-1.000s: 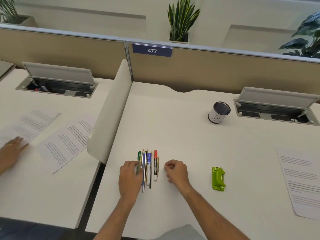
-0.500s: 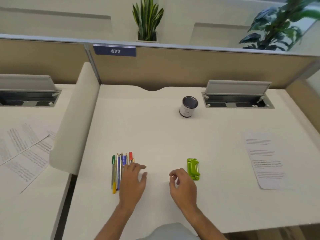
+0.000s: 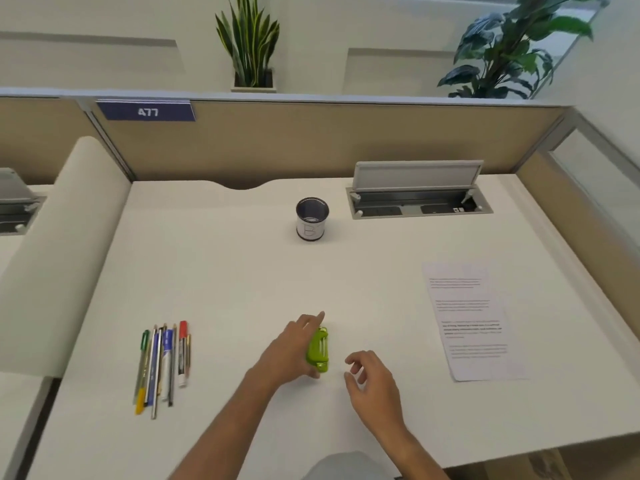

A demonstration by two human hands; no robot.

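Observation:
A small green hole punch (image 3: 319,348) lies on the white desk (image 3: 242,278) near its front middle. My left hand (image 3: 291,351) is against the punch's left side; the fingers reach past its far end and the thumb sits at its near end. My right hand (image 3: 372,379) hovers just right of the punch with loosely curled fingers and holds nothing. A row of several pens and pencils (image 3: 162,365) lies side by side at the front left. A dark pen cup with a white label (image 3: 311,220) stands upright at the back middle.
A printed sheet (image 3: 467,320) lies at the right. An open cable tray with a raised lid (image 3: 419,202) is set into the desk at the back right. Beige partition walls (image 3: 311,140) close off the back and right; a white rounded divider (image 3: 62,254) bounds the left.
My left hand has left the pens and moved right onto the green hole punch. My right hand has shifted to the punch's right side. The view has turned right.

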